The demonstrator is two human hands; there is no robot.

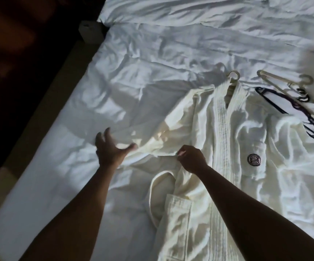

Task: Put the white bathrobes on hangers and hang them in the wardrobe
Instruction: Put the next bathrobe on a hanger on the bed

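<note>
- The bed (133, 76) was the largest thing: a white, rumpled sheet, soft and full of shallow creases, in dim light.
- On the bed lay the white bathrobe (233, 140), front up, a thick waffle-like cotton with a stitched, ribbed lapel band and a round dark emblem (254, 159) on its chest pocket. Its weight and slackness would, I judged, let it sag off a hanger if lifted by one side.
- At the bathrobe's collar a pale hanger hook (234, 74) stuck out, so a hanger seemed already inside; tugging the sleeve hard could slip a shoulder off it.
- Beyond the bathrobe's far shoulder, well apart from the hands, lay spare hangers (291, 102), thin, curved, some pale and some dark, overlapping; they could tangle when one is picked.
- The robe's belt (153, 196) looped as a narrow white cord beside the lower hem and might snag or drop out.
- The right hand (192, 159) was pinching the sleeve edge of the bathrobe, fingers curled tight on the cloth.
- The left hand (111, 147) hovered beside that sleeve, fingers spread and holding nothing; it was blurred, so touch could not be told.
</note>
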